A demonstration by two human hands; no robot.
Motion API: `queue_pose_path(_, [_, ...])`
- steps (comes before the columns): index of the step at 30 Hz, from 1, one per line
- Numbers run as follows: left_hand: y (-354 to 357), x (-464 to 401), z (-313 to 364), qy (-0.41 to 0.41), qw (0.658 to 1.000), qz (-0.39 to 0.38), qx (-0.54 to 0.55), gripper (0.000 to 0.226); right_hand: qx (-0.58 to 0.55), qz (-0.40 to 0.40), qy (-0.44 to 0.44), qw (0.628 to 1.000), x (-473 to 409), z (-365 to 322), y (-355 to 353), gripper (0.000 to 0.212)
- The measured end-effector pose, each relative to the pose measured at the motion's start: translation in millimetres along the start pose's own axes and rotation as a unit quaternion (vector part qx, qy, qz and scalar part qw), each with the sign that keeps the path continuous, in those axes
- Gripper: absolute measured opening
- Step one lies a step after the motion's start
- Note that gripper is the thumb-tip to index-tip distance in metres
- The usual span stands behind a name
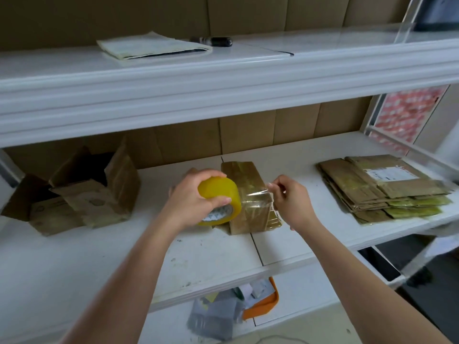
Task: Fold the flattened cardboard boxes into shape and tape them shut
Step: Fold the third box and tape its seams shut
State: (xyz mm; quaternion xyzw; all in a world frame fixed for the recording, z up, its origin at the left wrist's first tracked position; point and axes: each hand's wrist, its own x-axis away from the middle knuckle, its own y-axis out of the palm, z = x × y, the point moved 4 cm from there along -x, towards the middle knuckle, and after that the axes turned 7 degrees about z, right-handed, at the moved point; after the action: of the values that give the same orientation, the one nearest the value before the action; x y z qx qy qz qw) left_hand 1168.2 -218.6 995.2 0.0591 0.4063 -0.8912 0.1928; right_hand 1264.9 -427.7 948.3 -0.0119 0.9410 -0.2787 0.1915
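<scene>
A folded brown cardboard box [244, 177], glossy with tape, lies on the white shelf [74, 256] in the middle. My left hand [191, 197] grips a yellow tape roll [221, 192] just left of the box. My right hand [289, 201] pinches the free end of the clear tape strip [257, 194], which stretches from the roll across the box's near part. A stack of flattened cardboard boxes [377, 187] lies at the right of the shelf.
Several shaped, open-flapped boxes [82, 194] stand at the left of the shelf. The upper shelf carries folded papers [151, 45] and a dark object [213, 41]. Below the shelf edge lie grey bags [213, 316] and an orange tray [263, 306].
</scene>
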Motion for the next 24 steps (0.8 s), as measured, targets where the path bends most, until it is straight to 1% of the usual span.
queue_pose_path(3, [6.6,0.5,1.5,-0.012,0.998,0.028,-0.063,0.037,-0.007,-0.003,0.01,1.0,-5.0,9.2,-5.0,0.029])
queue_pose_path(5, [10.6,0.5,4.5,0.007,0.985,0.044,-0.165,0.042,-0.02,0.007,0.011,1.0,-8.7,14.1,-9.9,0.026])
queue_pose_path(6, [13.1,1.4,5.5,0.027,0.971,0.05,-0.231,0.046,-0.024,0.011,0.009,1.0,-10.6,15.6,-11.9,0.025])
queue_pose_path(7, [15.0,2.4,5.6,0.039,0.96,0.052,-0.271,0.048,-0.028,0.01,0.005,1.0,-12.4,16.3,-12.5,0.024])
queue_pose_path(8, [16.8,3.0,4.3,0.037,0.959,0.049,-0.278,0.05,-0.033,0.008,0.005,0.999,-13.7,17.8,-12.7,0.023])
queue_pose_path(10, [22.0,3.8,1.2,0.02,0.966,0.035,-0.255,0.05,-0.05,0.008,0.019,0.999,-15.0,23.7,-12.5,0.022])
queue_pose_path(14, [29.8,2.3,-1.4,0.025,0.952,0.029,-0.302,0.051,-0.067,0.003,0.028,0.997,-13.9,32.2,-7.0,0.019])
queue_pose_path(19, [30.6,-2.2,-7.4,0.015,0.945,0.021,-0.325,0.054,-0.073,0.009,0.033,0.997,-17.4,36.4,2.2,0.019])
queue_pose_path(24, [33.1,1.1,-13.7,0.004,0.951,0.016,-0.308,0.053,-0.08,0.01,0.044,0.996,-15.7,43.5,10.3,0.018])
